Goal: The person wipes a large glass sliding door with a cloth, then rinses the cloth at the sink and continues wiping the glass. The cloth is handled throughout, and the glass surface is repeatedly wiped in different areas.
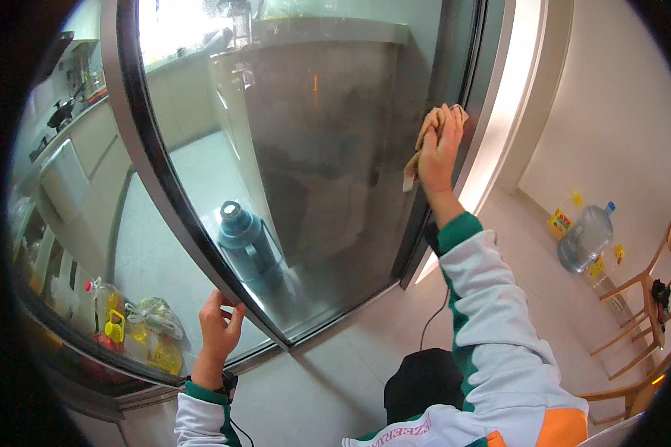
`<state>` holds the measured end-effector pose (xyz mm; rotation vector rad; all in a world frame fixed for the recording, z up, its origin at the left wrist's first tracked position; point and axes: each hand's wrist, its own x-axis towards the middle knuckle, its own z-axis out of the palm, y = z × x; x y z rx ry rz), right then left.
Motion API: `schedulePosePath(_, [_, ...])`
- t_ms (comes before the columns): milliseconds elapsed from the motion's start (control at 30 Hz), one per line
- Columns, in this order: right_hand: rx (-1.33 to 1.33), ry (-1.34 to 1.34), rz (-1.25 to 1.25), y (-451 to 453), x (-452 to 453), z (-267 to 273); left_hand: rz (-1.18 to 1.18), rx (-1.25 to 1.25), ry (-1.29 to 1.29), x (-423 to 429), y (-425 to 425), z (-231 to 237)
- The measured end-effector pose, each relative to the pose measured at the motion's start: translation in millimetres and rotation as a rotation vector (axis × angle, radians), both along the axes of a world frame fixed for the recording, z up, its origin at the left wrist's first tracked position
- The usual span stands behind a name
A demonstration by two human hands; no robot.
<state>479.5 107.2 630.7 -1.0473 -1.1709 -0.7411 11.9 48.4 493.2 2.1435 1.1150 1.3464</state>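
Note:
My right hand (440, 153) presses a crumpled tan cloth (431, 124) against the right side of a framed glass door panel (335, 139), close to its dark edge strip. A loose end of the cloth hangs below my fingers. Lower left, my left hand (221, 327) grips the edge of the grey metal door frame (193, 234), thumb and fingers around it. Behind the glass a blue thermos flask (247, 243) with a handle stands on the floor. The glass looks hazy and carries reflections.
Beyond the frame at left are oil bottles (165, 355), plastic bags (155, 315) and a kitchen counter (98, 134) with a black pan (60, 114). To the right, a large water bottle (587, 237) and wooden chairs (648, 290) stand by the wall. A thin cable (433, 318) crosses the floor.

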Motion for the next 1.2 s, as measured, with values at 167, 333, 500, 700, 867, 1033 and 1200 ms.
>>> schedulePosePath(167, [-0.152,-0.056,-0.026,4.3,-42.8,-73.5,-0.003,0.0,-0.003,-0.2,0.4,-2.3])
schedulePosePath(333, [-0.39,-0.514,0.208,-44.7,-86.0,-213.1,-0.016,-0.016,-0.009,-1.2,1.0,-0.1])
schedulePosePath(500, [-0.219,-0.546,0.285,-26.4,-81.0,-177.3,0.021,0.022,0.051,-3.4,-1.6,-3.5])
schedulePosePath(700, [0.094,-0.359,0.251,4.5,-163.6,-2.0,-0.017,0.011,0.033,-3.8,1.6,-6.5])
schedulePosePath(867, [-0.126,-0.767,0.285,-10.6,-261.7,-59.8,-0.032,0.008,0.028,-4.2,3.3,-4.8])
schedulePosePath(1033, [-0.096,-1.29,0.07,-29.6,-263.3,-188.5,-0.04,-0.037,0.02,-8.3,0.5,-4.6])
schedulePosePath(1200, [-0.292,-1.15,0.183,-20.9,-202.2,-177.7,-0.034,0.004,0.01,-11.1,0.7,-10.5])
